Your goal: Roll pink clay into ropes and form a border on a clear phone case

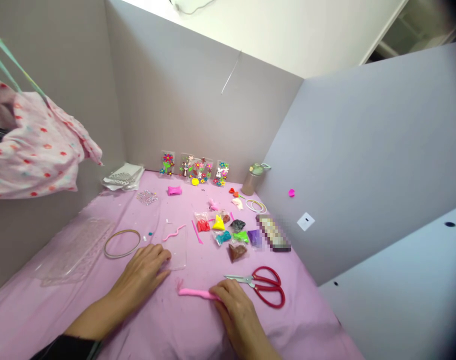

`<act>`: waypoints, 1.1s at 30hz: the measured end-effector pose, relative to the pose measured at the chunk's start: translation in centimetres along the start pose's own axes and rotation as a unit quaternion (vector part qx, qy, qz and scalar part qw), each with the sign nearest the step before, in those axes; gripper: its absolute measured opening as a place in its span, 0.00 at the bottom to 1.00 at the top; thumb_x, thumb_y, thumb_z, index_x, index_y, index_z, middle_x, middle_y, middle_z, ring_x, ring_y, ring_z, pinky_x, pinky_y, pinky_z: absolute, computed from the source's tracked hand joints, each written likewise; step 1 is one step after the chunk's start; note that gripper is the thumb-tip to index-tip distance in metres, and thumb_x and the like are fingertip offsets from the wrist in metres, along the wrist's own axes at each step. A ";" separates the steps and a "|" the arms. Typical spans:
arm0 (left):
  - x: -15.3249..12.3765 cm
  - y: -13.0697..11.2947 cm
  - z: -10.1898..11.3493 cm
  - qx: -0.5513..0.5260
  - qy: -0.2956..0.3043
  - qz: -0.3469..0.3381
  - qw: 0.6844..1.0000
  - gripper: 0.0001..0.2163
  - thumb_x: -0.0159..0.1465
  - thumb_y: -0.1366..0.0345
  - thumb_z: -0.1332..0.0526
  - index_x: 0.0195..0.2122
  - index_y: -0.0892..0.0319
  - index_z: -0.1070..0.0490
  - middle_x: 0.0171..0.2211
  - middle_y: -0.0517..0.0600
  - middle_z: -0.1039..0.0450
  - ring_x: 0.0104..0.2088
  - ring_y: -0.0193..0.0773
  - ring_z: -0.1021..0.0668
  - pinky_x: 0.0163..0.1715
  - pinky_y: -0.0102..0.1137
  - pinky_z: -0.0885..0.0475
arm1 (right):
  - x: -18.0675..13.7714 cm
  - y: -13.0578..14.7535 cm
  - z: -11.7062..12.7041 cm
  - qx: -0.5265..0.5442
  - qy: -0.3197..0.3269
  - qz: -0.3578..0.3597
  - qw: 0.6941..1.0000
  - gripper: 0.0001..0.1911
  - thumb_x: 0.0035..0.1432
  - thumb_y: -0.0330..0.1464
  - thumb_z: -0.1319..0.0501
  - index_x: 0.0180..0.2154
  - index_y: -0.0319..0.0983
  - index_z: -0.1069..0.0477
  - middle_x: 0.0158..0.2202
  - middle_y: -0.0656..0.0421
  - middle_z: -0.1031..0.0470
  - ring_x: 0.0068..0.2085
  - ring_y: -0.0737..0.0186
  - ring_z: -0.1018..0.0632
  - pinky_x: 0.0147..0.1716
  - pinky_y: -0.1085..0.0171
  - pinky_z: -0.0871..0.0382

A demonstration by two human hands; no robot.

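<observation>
My left hand (147, 262) rests at the left edge of a clear plastic board (180, 257), fingers slightly bent and thumb apart, gripping nothing visible. A wavy strip of pink clay (174, 233) lies at the board's far end. Between the fingers of my right hand (235, 302) is one end of a long pink clay packet (196, 293), whose crinkled, see-through end points left. Just beyond the right hand lie scissors (267, 286) with red handles; their blades point left, close to my knuckles.
Several bags of coloured clay, among them a brown one (237, 252), lie mid-table. Left are a hoop (107, 248) and clear plastic sheets (76, 250). Flower sticker cards (168, 164) and a bottle (251, 181) stand at the back. Grey partitions (198, 100) enclose the table; a spotted cloth bag (44, 145) hangs left.
</observation>
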State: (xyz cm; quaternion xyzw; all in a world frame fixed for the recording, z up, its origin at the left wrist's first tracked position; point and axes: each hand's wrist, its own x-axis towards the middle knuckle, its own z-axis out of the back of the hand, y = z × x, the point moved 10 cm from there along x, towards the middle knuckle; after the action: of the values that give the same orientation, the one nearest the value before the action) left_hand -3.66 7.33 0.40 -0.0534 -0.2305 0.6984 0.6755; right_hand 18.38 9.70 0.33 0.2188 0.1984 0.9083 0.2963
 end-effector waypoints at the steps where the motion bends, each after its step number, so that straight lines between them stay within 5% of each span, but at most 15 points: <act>1: 0.4 0.1 0.1 0.013 -0.002 -0.006 1.000 0.05 0.66 0.65 0.42 0.40 0.54 0.27 0.39 0.50 0.25 0.42 0.47 0.24 0.44 0.40 0.33 | 0.1 0.0 0.0 0.001 -0.001 0.000 1.000 0.12 0.67 0.22 0.43 0.45 0.41 0.25 0.41 0.56 0.23 0.42 0.57 0.22 0.41 0.61 0.27; 4: 1.5 0.5 0.5 0.050 -0.021 -0.010 0.998 0.07 0.69 0.64 0.45 0.40 0.55 0.27 0.39 0.51 0.25 0.42 0.47 0.24 0.45 0.41 0.32 | 0.4 -0.3 0.2 0.006 -0.006 -0.001 1.000 0.13 0.67 0.22 0.44 0.45 0.42 0.25 0.42 0.55 0.22 0.43 0.58 0.21 0.42 0.61 0.25; 8: 0.6 -1.5 0.3 0.058 -0.083 -0.044 0.994 0.11 0.72 0.61 0.46 0.49 0.58 0.28 0.46 0.55 0.23 0.47 0.48 0.23 0.47 0.41 0.30 | 0.6 -0.1 1.0 -0.064 -0.063 0.027 0.996 0.23 0.69 0.23 0.48 0.62 0.39 0.34 0.59 0.47 0.26 0.60 0.52 0.25 0.57 0.51 0.26; 11: -4.0 -6.5 -0.4 0.091 -0.178 -0.180 0.963 0.25 0.72 0.49 0.46 0.63 0.61 0.35 0.58 0.58 0.25 0.57 0.48 0.24 0.56 0.39 0.31 | 0.3 1.0 0.0 -0.155 -0.068 0.049 0.984 0.32 0.71 0.34 0.44 0.71 0.33 0.49 0.69 0.41 0.38 0.70 0.45 0.38 0.64 0.43 0.33; 14: -9.0 -8.2 -0.9 0.115 -0.224 -0.194 0.948 0.41 0.67 0.40 0.45 0.72 0.65 0.49 0.61 0.60 0.26 0.58 0.47 0.23 0.55 0.36 0.29 | -1.3 2.7 -2.7 -0.204 -0.023 0.098 0.974 0.46 0.67 0.49 0.40 0.72 0.28 0.53 0.71 0.40 0.42 0.71 0.41 0.40 0.64 0.43 0.33; 19: -11.4 -8.2 -0.3 0.087 -0.198 -0.171 0.961 0.42 0.69 0.41 0.47 0.74 0.65 0.56 0.65 0.61 0.31 0.63 0.50 0.27 0.60 0.38 0.31 | -4.4 4.7 -4.5 -0.214 -0.043 0.177 0.960 0.52 0.64 0.55 0.41 0.72 0.25 0.54 0.70 0.42 0.40 0.72 0.45 0.41 0.64 0.48 0.32; 23: -7.0 -10.7 -1.6 0.058 -0.162 -0.194 0.966 0.49 0.65 0.35 0.48 0.75 0.65 0.62 0.68 0.64 0.37 0.66 0.52 0.30 0.64 0.43 0.34 | -0.4 2.3 -5.1 -0.207 0.007 0.100 0.973 0.43 0.67 0.48 0.41 0.71 0.26 0.48 0.71 0.38 0.43 0.73 0.42 0.44 0.66 0.40 0.38; 27: -4.5 -11.6 -3.0 0.050 -0.158 -0.204 0.965 0.52 0.64 0.33 0.50 0.74 0.65 0.74 0.65 0.68 0.33 0.62 0.57 0.26 0.59 0.48 0.30 | 1.9 1.3 -5.1 -0.210 0.010 0.077 0.975 0.38 0.69 0.42 0.43 0.70 0.26 0.47 0.70 0.37 0.41 0.73 0.42 0.43 0.65 0.38 0.39; 30: -7.2 -10.1 -3.1 0.024 -0.137 -0.204 0.969 0.48 0.66 0.36 0.47 0.75 0.59 0.69 0.64 0.62 0.30 0.60 0.51 0.23 0.58 0.41 0.28 | -1.5 2.9 -5.2 -0.200 -0.006 0.146 0.969 0.44 0.68 0.47 0.43 0.72 0.25 0.52 0.70 0.41 0.41 0.72 0.45 0.42 0.66 0.45 0.37; 33: -10.3 -9.6 -2.1 0.031 -0.127 -0.219 0.967 0.36 0.71 0.47 0.45 0.74 0.55 0.54 0.61 0.55 0.25 0.57 0.44 0.22 0.57 0.34 0.27 | -5.7 4.5 -3.2 -0.163 -0.050 0.214 0.962 0.40 0.70 0.46 0.46 0.72 0.30 0.51 0.65 0.47 0.29 0.68 0.52 0.33 0.65 0.52 0.34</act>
State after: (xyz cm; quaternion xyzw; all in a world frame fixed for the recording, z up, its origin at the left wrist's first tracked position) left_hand 6.78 -2.28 -0.18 0.1090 -0.2984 0.5412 0.7786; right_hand 18.88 2.01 -1.68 0.2500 -0.0187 0.9584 0.1366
